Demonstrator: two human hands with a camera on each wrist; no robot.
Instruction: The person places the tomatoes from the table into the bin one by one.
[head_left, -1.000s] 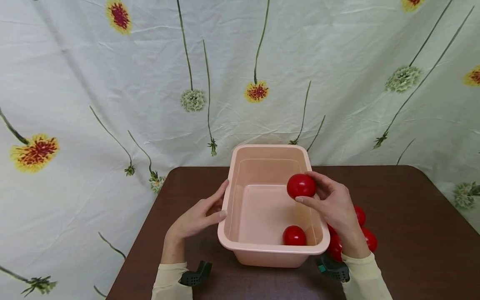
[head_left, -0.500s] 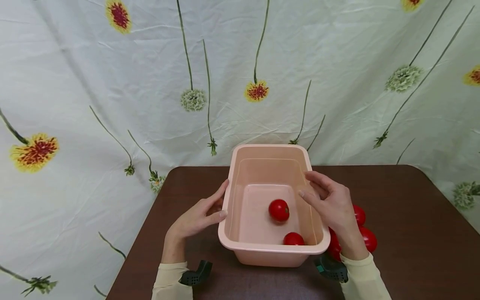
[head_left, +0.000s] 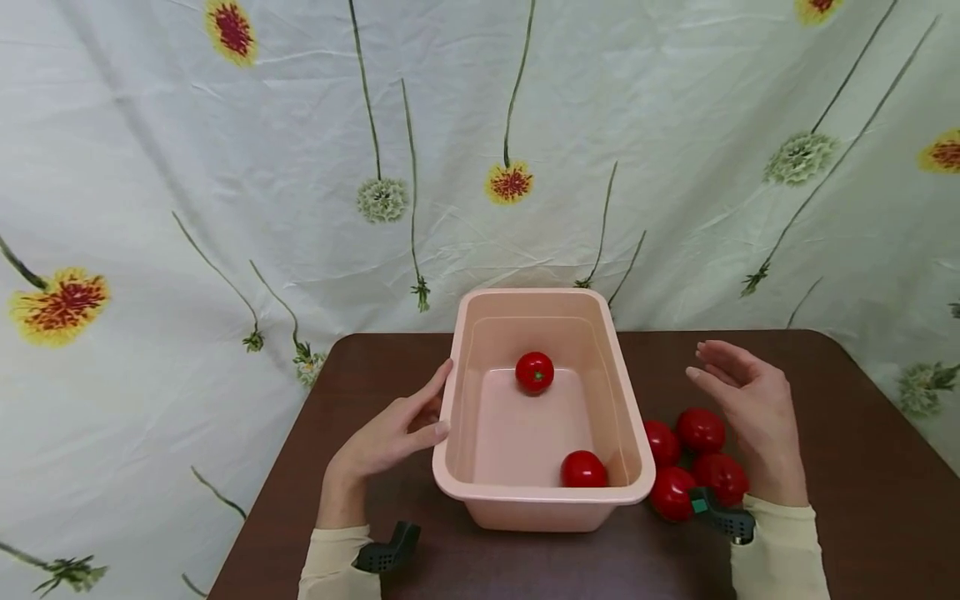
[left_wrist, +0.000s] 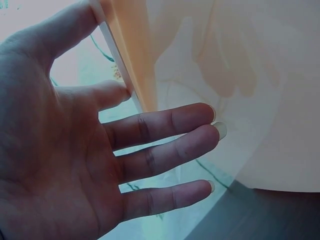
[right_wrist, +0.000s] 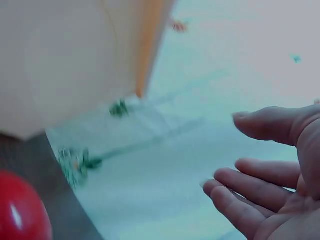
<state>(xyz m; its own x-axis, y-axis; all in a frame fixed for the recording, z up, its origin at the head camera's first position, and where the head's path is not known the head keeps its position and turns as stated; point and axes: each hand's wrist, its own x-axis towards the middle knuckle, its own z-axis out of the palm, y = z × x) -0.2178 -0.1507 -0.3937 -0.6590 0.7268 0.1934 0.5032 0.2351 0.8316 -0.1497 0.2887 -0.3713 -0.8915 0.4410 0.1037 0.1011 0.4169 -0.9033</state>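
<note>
evidently, the hands are apart and doing different jobs. the left hand [head_left: 388, 437] sets its thumb and index fingertip against the left rim of the pink basin [head_left: 540, 495], the other fingers stretched out straight, a light touch that seems meant to steady the basin rather than lift it. the right hand [head_left: 753, 408] holds nothing; its fingers and thumb are spread apart in the air over the tabletop [head_left: 870, 433]. inside the basin are 2 tomatoes: 1 red tomato [head_left: 534, 372] towards the far end and 1 nearer tomato [head_left: 584, 470] by the near right corner, partly hidden by the rim. 4 loose tomatoes [head_left: 701, 431] cluster just beside the basin's right side, presumably gathered there for easy reach by the right hand.
</note>
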